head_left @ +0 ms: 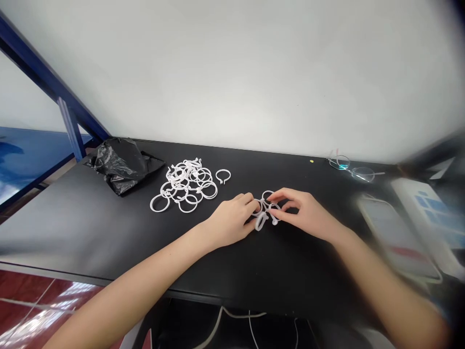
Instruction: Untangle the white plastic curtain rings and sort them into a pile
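Observation:
Both my hands meet over the middle of the black table (pixel 72 228). My left hand (pixel 232 220) and my right hand (pixel 303 211) pinch a small cluster of linked white plastic rings (pixel 266 212) between their fingertips, just above the tabletop. A pile of several loose white rings (pixel 185 186) lies to the left of my hands. One single ring (pixel 223 176) lies apart, to the right of the pile.
A crumpled black plastic bag (pixel 121 165) sits at the back left. A pair of glasses (pixel 350 167) lies at the back right by the white wall. Blurred light-coloured devices (pixel 399 237) lie at the right edge. Blue metal frame (pixel 69 121) stands at left.

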`<state>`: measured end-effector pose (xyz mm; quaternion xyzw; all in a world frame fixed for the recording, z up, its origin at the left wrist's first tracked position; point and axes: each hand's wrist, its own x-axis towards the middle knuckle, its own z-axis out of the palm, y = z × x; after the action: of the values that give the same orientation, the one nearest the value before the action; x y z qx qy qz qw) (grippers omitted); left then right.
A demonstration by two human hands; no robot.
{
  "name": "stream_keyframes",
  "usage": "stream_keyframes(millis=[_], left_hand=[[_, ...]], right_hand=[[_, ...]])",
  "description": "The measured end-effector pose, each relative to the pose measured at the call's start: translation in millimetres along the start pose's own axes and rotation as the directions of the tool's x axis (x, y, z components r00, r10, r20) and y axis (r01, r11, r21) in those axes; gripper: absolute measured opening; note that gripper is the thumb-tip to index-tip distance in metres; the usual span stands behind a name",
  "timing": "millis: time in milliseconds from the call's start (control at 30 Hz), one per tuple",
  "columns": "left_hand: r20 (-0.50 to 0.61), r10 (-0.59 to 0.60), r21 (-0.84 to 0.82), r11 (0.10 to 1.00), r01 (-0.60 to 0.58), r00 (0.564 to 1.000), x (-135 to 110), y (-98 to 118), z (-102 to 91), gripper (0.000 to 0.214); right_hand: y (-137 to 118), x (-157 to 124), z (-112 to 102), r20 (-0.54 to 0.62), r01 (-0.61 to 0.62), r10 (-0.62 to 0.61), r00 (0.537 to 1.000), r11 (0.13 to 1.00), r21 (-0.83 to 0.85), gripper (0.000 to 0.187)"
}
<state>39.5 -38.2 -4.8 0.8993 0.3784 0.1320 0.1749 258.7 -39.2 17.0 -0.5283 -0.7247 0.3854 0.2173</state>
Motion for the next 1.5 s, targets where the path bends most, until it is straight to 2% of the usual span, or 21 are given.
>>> stream_keyframes(millis=[100, 267, 367, 467, 500, 567, 667, 733, 800, 900, 1000, 1067, 1100, 1167, 1233, 1267, 1367, 1500], left_hand=[[-0.003, 0.006, 0.037, 0.999, -0.006, 1.0, 0.9, -4.9, -1.9, 0.009], [0.005, 0.01, 0.061, 0.998, -0.01, 1.0, -0.2, -5.1, -3.4, 0.01], [-0.019, 0.005, 0.081, 0.997, -0.004, 1.0, -0.5, -5.0, -3.5, 0.007], [-0.083, -0.055, 0.015, 0.998, 0.056, 0.995, -0.5, -6.0, -6.1, 0.005], [-0.101, -0.1, -0.055, 0.994, 0.094, 0.99, -0.4, -6.6, -8.0, 0.003], [-0.1, -0.206, -0.259, 0.95, 0.174, 0.974, 0.1, -7.7, -13.4, 0.002], [0.015, -0.293, -0.605, 0.758, 0.242, 0.956, 1.5, -9.2, -23.0, 0.012], [0.099, -0.318, -0.772, 0.573, 0.274, 0.943, 2.5, -9.5, -28.2, 0.018], [0.163, -0.345, -0.868, 0.395, 0.301, 0.924, 3.1, -9.5, -31.3, 0.021], [0.227, -0.365, -0.927, 0.204, 0.315, 0.903, 2.7, -9.3, -32.6, 0.026], [0.271, -0.351, -0.944, 0.085, 0.318, 0.896, 2.1, -9.1, -32.3, 0.032], [0.298, -0.331, -0.945, 0.031, 0.326, 0.895, 2.0, -9.0, -32.1, 0.035], [0.311, -0.322, -0.943, 0.018, 0.334, 0.894, 2.0, -8.8, -32.1, 0.035], [0.326, -0.309, -0.937, 0.018, 0.349, 0.893, 2.2, -8.5, -32.1, 0.034], [0.323, -0.314, -0.932, 0.056, 0.357, 0.893, 2.2, -7.9, -31.9, 0.033], [0.321, -0.321, -0.928, 0.08, 0.363, 0.891, 2.1, -7.4, -31.7, 0.034], [0.336, -0.329, -0.909, 0.134, 0.396, 0.883, 1.9, -5.2, -30.5, 0.035], [0.385, -0.284, -0.889, 0.141, 0.436, 0.878, 2.3, -1.9, -28.1, 0.035]], right_hand=[[6.3, 1.0, -6.6, 0.009, 0.026, -0.026, 1.0, 1.0, -0.004, 0.022], [14.8, 4.7, -2.7, -0.035, 0.077, -0.089, 0.995, 0.961, -0.266, 0.023], [14.0, 4.8, -1.1, -0.071, 0.099, -0.131, 0.989, 0.936, -0.336, 0.025], [8.7, 1.9, -6.9, -0.123, 0.054, -0.087, 0.989, 0.966, -0.252, 0.02], [6.4, 0.5, -10.0, -0.11, 0.038, -0.058, 0.992, 0.982, -0.183, 0.017], [1.9, -2.0, -15.1, 0.001, 0.016, -0.016, 1.0, 1.0, 0.006, 0.015], [-2.3, -3.4, -14.3, 0.208, -0.046, -0.004, 0.978, 0.972, 0.232, 0.024], [-2.5, -2.6, -6.7, 0.235, -0.075, 0.017, 0.972, 0.968, 0.238, 0.027], [-0.9, -1.0, 3.4, 0.193, -0.058, 0.027, 0.981, 0.986, 0.157, 0.025], [2.9, 1.1, 14.8, 0.076, 0.012, -0.01, 0.997, 1.0, -0.025, 0.019], [5.6, 1.9, 17.3, 0.016, 0.023, -0.021, 1.0, 0.992, -0.127, 0.018], [6.5, 1.7, 15.9, 0.026, 0.0, 0.003, 1.0, 0.992, -0.123, 0.028], [6.7, 1.6, 15.1, 0.034, -0.012, 0.016, 0.999, 0.993, -0.12, 0.032], [6.8, 1.4, 14.0, 0.041, -0.027, 0.033, 0.999, 0.99, -0.136, 0.026], [6.3, 1.4, 13.8, 0.047, -0.022, 0.03, 0.998, 0.987, -0.161, 0.018], [5.7, 1.4, 14.0, 0.042, -0.012, 0.019, 0.999, 0.986, -0.164, 0.019], [3.4, 1.1, 14.9, -0.019, 0.021, -0.023, 1.0, 0.992, -0.127, 0.02], [2.2, -0.3, 14.9, -0.082, 0.064, -0.073, 0.994, 0.992, -0.108, 0.017]])
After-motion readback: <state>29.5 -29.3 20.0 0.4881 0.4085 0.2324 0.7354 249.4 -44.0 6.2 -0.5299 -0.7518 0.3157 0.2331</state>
